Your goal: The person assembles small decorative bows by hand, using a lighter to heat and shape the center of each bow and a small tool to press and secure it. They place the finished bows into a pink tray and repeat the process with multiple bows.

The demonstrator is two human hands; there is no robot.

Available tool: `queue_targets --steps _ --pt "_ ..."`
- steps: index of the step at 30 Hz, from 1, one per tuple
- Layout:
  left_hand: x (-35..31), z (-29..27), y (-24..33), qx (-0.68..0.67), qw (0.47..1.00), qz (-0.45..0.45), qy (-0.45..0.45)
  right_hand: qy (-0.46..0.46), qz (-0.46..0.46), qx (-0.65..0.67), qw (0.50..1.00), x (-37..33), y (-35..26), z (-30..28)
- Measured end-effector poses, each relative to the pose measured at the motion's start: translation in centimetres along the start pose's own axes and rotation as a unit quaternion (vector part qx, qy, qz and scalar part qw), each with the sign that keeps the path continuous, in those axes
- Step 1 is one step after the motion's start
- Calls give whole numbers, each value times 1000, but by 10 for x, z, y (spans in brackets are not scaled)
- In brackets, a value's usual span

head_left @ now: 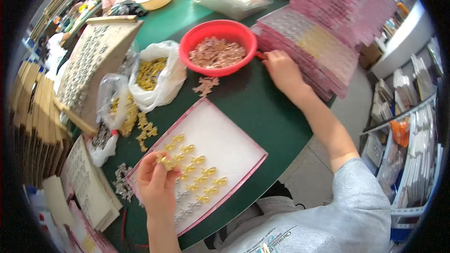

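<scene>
A white board with pink edging (pixel 236 136) lies slanted on the table in front of me. Rows of small gold charms (pixel 206 172) are set out on it, with silver charms (pixel 187 210) below them. My left hand (pixel 158 180) pinches a gold charm (pixel 166 160) over the board's left part. At the far right, my right hand (pixel 282 69) rests between a red bowl (pixel 185 49) and a pile of pink-edged boards (pixel 323 56). Its fingers are closed by a small red thing (pixel 260 56) that I cannot name. Copper-coloured pieces (pixel 216 52) fill the bowl.
White plastic bags (pixel 171 77) of gold pieces stand left of the bowl. Loose gold pieces (pixel 146 131) and silver pieces (pixel 123 182) lie beside the board. A tilted panel of silver pieces (pixel 86 61) and stacked brown boards (pixel 35 122) line the left; shelves (pixel 412 154) stand right.
</scene>
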State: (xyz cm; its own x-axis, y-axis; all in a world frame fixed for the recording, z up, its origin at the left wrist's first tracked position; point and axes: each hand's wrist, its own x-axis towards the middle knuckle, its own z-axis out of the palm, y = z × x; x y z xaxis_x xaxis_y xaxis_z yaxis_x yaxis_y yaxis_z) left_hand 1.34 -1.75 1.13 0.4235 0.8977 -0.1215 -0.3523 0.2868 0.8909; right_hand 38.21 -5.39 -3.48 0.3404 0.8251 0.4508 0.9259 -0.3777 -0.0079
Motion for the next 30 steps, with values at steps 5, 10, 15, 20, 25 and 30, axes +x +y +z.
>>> queue_targets --steps 5,10,15,20,25,30 --pt "0 7 2 -3 998 -57 -15 -24 -4 40 999 -1 -7 1" --pt "-4 10 8 -10 997 -65 -35 -39 -7 97 994 -11 -10 -12" --pt "1 19 0 -25 994 -91 -61 -54 82 465 880 -33 -31 -56" --pt "5 26 -3 -51 991 -102 -73 -131 42 632 763 -44 -70 -77" --pt "13 38 -5 -41 989 -109 -89 -215 4 643 735 -41 -83 -83" --pt "25 57 -4 38 991 -116 -52 -248 -35 654 713 -27 -82 -74"
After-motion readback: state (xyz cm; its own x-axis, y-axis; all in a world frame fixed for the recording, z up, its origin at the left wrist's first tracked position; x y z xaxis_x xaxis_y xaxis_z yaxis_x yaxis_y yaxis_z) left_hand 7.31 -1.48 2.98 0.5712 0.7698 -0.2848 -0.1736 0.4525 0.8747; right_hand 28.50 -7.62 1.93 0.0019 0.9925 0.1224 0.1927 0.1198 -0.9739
